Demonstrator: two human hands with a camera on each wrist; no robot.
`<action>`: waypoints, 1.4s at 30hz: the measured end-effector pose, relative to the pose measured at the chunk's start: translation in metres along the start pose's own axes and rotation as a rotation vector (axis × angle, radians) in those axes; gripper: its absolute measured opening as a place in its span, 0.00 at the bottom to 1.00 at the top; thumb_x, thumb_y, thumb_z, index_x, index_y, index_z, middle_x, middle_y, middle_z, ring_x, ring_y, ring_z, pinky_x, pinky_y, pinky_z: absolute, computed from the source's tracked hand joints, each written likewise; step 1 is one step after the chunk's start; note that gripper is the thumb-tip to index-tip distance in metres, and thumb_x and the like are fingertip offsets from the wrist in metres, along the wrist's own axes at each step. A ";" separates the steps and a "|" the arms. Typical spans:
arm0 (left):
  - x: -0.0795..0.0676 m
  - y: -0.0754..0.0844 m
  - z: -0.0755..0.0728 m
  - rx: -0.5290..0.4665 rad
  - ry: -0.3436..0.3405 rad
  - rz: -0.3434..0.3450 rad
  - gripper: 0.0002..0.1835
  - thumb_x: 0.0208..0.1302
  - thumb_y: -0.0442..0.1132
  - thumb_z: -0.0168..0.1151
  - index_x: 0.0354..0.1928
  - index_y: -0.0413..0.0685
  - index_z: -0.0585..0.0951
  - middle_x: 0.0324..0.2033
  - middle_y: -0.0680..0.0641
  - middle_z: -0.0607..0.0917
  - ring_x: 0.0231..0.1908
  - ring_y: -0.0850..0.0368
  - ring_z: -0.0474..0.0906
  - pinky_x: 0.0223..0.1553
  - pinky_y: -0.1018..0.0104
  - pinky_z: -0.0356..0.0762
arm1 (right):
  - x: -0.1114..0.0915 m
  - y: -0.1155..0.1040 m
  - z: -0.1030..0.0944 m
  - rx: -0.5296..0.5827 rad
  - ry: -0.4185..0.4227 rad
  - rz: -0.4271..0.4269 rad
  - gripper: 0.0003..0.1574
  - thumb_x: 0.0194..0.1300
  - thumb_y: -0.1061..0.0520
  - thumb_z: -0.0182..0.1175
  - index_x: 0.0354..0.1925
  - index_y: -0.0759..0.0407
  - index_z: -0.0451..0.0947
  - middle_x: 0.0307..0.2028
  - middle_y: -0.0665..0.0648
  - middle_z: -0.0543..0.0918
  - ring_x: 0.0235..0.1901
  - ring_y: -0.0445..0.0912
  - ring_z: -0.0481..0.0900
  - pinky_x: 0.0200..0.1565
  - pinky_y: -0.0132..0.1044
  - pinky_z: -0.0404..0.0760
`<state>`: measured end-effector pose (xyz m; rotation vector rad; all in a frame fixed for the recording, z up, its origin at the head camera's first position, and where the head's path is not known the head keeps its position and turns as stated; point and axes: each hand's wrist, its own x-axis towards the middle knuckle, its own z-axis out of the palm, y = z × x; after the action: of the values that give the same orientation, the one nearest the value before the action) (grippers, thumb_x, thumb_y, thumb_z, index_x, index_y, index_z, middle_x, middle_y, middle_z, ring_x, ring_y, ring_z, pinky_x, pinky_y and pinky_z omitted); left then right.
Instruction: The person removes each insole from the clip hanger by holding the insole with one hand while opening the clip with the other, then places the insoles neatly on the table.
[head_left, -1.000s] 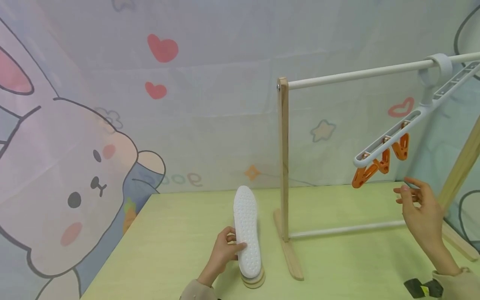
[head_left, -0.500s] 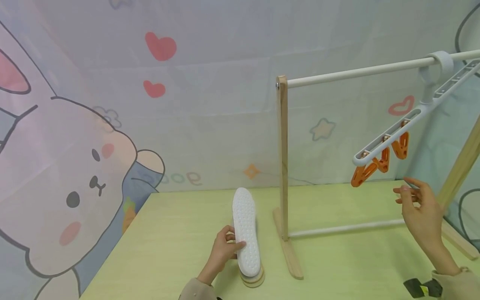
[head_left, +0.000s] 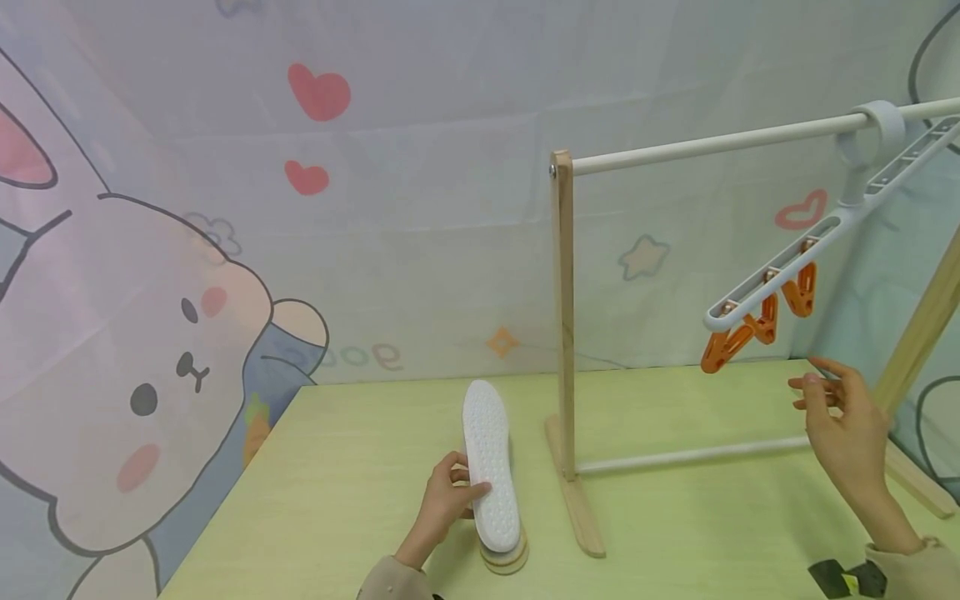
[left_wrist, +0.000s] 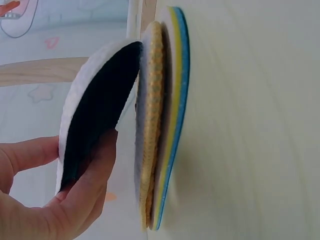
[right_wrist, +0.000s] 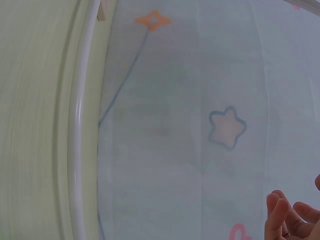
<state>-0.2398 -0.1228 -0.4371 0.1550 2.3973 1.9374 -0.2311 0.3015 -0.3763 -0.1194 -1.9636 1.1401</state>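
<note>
A white, dimpled insole is pinched along its side by my left hand, thumb on top and fingers beneath. Its dark underside shows in the left wrist view. The insole is tilted, its near end close over a small stack of insoles. Within that stack, one insole has a bumpy tan edge; under it lies another with a yellow and blue edge. On the right, my right hand hangs in the air with loosely bent fingers and holds nothing, below several orange clips.
The clips hang from a white hanger hooked on the upper rail of a wooden-legged rack. The rack's left post stands just right of the insoles, on a pale green table. A printed cloth hangs behind.
The far end of the white insole has dipped a little toward the table in my left hand. My right hand has stayed in nearly the same place.
</note>
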 end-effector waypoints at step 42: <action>0.002 -0.008 0.000 0.066 0.021 -0.047 0.20 0.53 0.29 0.59 0.46 0.26 0.67 0.37 0.32 0.77 0.29 0.52 0.80 0.26 0.58 0.81 | -0.003 0.002 0.000 0.009 -0.001 -0.015 0.17 0.64 0.60 0.49 0.52 0.55 0.70 0.26 0.20 0.71 0.21 0.19 0.69 0.18 0.15 0.67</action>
<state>-0.2420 -0.1245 -0.4452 0.0804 2.4563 1.8504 -0.2297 0.3013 -0.3801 -0.0991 -1.9568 1.1393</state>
